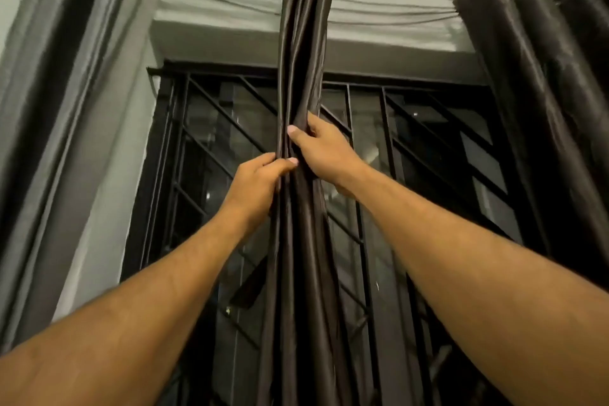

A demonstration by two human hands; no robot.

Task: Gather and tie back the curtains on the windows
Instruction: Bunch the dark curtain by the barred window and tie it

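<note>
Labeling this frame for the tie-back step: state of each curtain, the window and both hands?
middle curtain: gathered into a narrow bundle, hanging, no tie visible
right curtain: bunched in pleats at the side
left curtain: hanging at the side
window grille: uncovered
left hand: grips the bundle
right hand: grips the bundle, just above

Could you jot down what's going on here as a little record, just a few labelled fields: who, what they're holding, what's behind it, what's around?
doer: a person, bare arms reaching up
left hand: left hand grips the bunched curtain from the left side
right hand: right hand grips the same curtain just above the left
curtain state: gathered into a narrow twisted bundle, no tie visible
behind: window with dark metal bars
right side: another curtain hanging in pleats
</note>
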